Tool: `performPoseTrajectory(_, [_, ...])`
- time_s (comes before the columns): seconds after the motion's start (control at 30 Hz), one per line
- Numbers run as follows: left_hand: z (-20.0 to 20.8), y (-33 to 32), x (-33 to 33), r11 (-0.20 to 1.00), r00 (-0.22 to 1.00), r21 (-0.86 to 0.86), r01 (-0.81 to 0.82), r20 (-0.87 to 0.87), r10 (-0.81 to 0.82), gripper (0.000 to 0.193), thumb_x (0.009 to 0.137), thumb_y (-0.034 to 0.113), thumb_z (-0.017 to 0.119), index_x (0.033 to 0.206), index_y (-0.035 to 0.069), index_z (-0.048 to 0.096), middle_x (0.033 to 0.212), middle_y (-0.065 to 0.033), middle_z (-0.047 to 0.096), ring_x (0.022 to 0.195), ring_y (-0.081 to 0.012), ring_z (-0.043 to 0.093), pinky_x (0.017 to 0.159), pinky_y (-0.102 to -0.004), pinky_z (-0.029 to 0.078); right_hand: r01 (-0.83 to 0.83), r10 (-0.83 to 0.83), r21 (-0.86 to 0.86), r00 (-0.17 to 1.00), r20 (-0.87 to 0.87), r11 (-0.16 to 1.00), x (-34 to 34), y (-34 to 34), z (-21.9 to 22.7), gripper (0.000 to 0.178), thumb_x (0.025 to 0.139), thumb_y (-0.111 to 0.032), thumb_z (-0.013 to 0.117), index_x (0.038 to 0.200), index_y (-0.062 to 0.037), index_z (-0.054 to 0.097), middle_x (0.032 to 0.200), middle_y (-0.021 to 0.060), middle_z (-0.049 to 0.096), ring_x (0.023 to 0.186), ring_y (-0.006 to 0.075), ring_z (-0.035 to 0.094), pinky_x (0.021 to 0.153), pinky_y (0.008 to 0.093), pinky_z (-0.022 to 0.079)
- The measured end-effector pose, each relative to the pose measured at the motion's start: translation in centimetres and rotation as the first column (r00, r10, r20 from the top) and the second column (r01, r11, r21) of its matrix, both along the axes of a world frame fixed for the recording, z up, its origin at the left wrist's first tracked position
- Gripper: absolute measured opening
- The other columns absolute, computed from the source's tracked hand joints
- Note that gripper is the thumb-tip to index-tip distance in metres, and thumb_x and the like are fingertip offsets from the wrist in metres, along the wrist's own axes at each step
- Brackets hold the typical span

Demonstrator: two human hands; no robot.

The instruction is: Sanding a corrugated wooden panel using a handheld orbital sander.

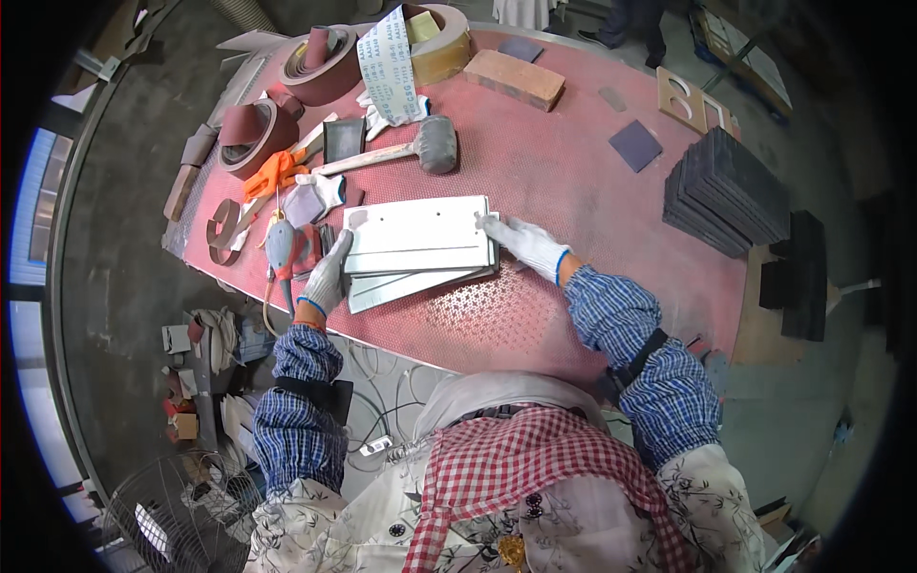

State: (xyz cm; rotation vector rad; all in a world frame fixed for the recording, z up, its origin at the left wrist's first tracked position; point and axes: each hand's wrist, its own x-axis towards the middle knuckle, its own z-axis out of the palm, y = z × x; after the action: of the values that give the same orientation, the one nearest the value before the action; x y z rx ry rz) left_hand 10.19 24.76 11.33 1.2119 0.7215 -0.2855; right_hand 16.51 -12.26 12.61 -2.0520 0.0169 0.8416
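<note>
A white rectangular panel (415, 234) with small dark holes lies on top of a small stack on the red table. Under it, another white panel (382, 294) is skewed, its near left corner sticking out. My left hand (328, 275), in a white knit glove, grips the top panel's left end. At the opposite end my right hand (525, 243), gloved alike, holds the right edge with its fingers on top. A grey and red hand sander (281, 246) with a hose rests just left of my left hand.
Beyond the panels lies a rubber mallet (437, 145). Sandpaper rolls (320, 74), orange gloves (274, 174) and a brick (516, 78) sit at the far side. Stacked dark slabs (731, 186) stand at right. The table's near edge (411, 355) runs before me; a fan (181, 516) stands lower left.
</note>
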Motion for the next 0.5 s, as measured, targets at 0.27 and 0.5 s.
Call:
performPoseTrajectory(0.27, [0.4, -0.8, 0.1, 0.989, 1.000, -0.149, 0.013, 0.019, -0.010, 0.050, 0.101, 0.038, 0.067, 0.135, 0.003, 0.058, 0.116, -0.0093, 0.071, 0.099, -0.0214, 0.071, 0.084, -0.0355, 0.060, 0.270, -0.241, 0.352, 0.962, -0.125, 0.896, -0.2, 4.2, -2.2, 0.101, 0.089, -0.070, 0.063, 0.142, 0.0149, 0.049, 0.137, 0.0331, 0.058, 0.130, 0.0392, 0.058, 0.107, 0.0412, 0.048])
performPoseTrajectory(0.5, [-1.4, -2.3, -2.6, 0.979, 0.983, 0.095, 0.182, 0.014, -0.184, 0.064, 0.094, 0.041, 0.074, 0.139, -0.001, 0.054, 0.095, -0.0033, 0.067, 0.070, -0.0105, 0.062, 0.056, -0.0251, 0.046, 0.258, -0.216, 0.412, 0.965, -0.145, 0.874, -1.3, 1.4, -1.8, 0.088, 0.095, -0.062, 0.060, 0.143, 0.0108, 0.050, 0.135, 0.0245, 0.063, 0.126, 0.0303, 0.061, 0.109, 0.0343, 0.044])
